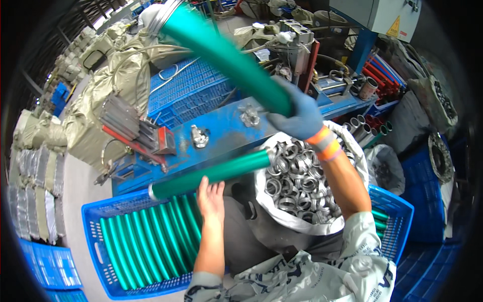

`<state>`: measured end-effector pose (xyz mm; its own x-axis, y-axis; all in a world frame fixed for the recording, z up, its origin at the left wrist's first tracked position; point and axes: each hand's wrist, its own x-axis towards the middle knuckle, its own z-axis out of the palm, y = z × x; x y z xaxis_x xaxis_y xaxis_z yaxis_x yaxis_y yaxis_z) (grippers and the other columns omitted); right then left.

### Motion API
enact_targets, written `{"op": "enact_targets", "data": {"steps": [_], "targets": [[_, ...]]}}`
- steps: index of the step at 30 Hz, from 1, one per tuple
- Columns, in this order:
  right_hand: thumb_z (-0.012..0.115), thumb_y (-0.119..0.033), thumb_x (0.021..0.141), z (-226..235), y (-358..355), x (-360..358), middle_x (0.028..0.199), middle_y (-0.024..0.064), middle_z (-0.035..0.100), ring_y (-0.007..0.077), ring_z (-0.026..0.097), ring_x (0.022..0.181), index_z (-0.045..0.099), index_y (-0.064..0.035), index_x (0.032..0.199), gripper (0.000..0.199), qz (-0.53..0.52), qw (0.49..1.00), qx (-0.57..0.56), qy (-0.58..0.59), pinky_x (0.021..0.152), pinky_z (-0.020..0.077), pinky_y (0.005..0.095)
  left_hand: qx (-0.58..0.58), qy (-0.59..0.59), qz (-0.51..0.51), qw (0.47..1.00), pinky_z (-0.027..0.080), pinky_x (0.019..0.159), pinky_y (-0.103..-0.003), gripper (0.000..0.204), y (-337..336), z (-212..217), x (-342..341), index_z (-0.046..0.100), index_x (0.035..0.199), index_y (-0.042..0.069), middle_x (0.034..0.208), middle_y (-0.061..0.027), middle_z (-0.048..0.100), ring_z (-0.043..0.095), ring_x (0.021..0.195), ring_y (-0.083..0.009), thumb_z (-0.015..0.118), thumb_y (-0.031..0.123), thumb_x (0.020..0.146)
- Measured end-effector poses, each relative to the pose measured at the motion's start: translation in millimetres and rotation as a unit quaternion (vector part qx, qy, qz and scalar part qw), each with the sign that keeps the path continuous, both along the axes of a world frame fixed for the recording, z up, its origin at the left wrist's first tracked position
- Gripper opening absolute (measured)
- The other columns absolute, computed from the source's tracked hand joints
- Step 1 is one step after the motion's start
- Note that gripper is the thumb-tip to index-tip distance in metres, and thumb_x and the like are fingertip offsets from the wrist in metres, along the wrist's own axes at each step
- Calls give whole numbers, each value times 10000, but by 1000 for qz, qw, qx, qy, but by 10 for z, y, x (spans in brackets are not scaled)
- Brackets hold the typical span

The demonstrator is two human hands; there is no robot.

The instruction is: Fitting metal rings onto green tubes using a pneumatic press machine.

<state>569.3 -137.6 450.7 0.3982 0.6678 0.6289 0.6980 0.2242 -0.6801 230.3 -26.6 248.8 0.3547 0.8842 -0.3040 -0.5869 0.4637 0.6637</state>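
Note:
My right hand (298,111), in a blue glove with an orange wristband, is closed around the near end of a green metal tube (226,58). This tube is raised at a slant over the bench, blurred by motion, with a silver ring at its far end. My bare left hand (211,197) has its fingers stretched out, their tips at the lower edge of a second green tube (214,172). That tube lies nearly level above a blue crate (90,236) and has silver ends; what bears its weight I cannot tell. Several green tubes (146,241) lie side by side in the crate.
A white sack (314,227) full of silver metal rings (297,183) stands right of centre. Behind it runs a blue workbench (221,123) with clamp fixtures (199,136). Another blue crate (397,201) holds green tubes at right. A grey control box (375,17) overhangs the bench.

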Motion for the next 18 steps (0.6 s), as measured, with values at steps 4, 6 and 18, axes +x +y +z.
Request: {"op": "enact_targets", "data": {"steps": [4, 6, 18], "targets": [[774, 8, 919, -96, -1221, 132, 1281, 108, 789, 171, 751, 1099, 615, 41, 1560, 661, -35, 963, 71, 258, 989, 617, 349, 68, -28, -58, 996, 512, 1275, -623, 767, 397, 162, 1330, 449, 1716, 61, 1685, -150, 568, 578, 1551, -428, 852, 280, 1101], [821, -206, 920, -214, -1781, -11, 1195, 148, 773, 234, 753, 1010, 618, 34, 1500, 659, -21, 939, 119, 322, 902, 631, 380, 79, -3, -20, 997, 579, 1210, -576, 833, 777, 131, 1851, 451, 1697, 36, 1648, -169, 588, 631, 1472, -452, 905, 318, 1059], [933, -600, 896, -812, -3655, -497, 1159, 206, 791, 287, 793, 955, 681, 40, 1353, 827, -145, 926, 110, 331, 821, 652, 405, -27, 94, -28, 995, 647, 1107, -563, 786, 1556, -522, 2362, 569, 1596, -2, 1542, -217, 683, 756, 1325, -472, 921, 417, 1031]]}}
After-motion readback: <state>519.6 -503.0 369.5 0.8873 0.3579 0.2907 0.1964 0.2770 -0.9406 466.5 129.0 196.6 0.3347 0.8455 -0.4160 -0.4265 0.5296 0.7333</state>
